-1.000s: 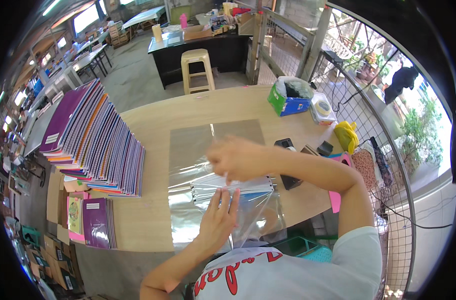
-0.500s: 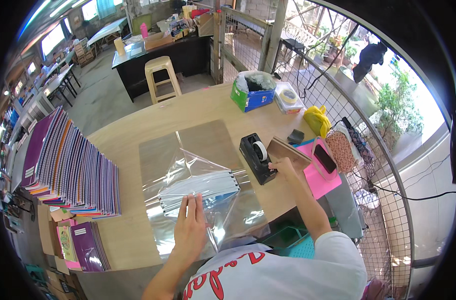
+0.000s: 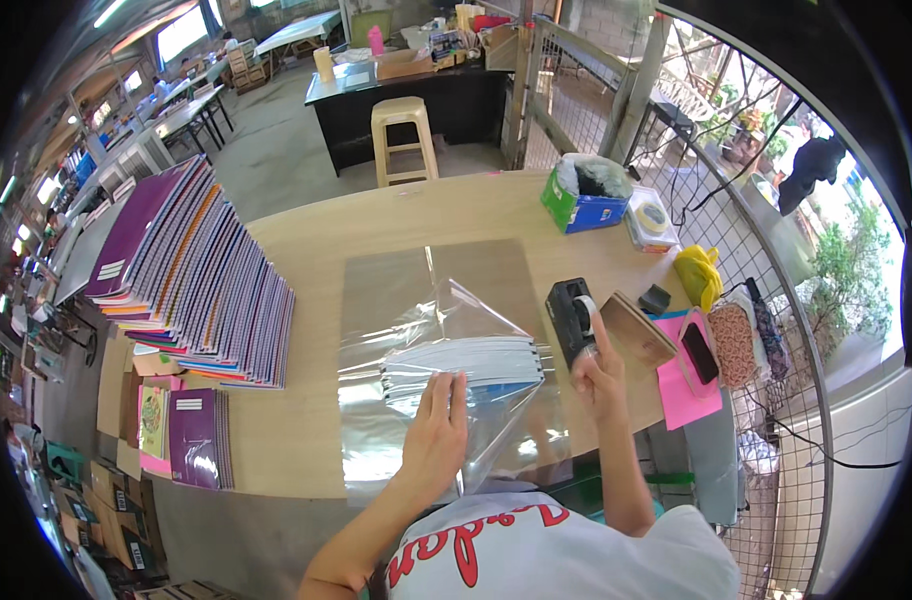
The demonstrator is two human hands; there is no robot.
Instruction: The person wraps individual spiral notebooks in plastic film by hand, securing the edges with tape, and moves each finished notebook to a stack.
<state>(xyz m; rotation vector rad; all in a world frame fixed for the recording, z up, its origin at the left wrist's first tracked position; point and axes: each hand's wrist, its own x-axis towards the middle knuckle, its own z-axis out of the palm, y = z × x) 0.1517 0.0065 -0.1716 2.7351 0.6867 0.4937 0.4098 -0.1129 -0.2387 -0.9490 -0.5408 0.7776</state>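
Note:
Flat on a bundle of notebooks rests my left hand, its fingers stretched out. The bundle shows pale page edges and dark bindings at both ends. A clear plastic sheet lies under the bundle and is partly folded over it. My right hand is at the near end of a black tape dispenser holding a white-cored roll. Its index finger points up alongside the roll, while the thumb and other fingers are curled together. Whatever they may hold is too small to make out.
A tall stack of spiral notebooks stands on the left, with purple notebooks nearer me. Right of the dispenser lie a brown box, pink paper, a phone and a yellow bag. A blue-green carton stands behind.
The whole view has shifted, moving the table rightward in the picture. My right hand has raised its index finger at the dispenser's near end. My left hand stays on the bundle.

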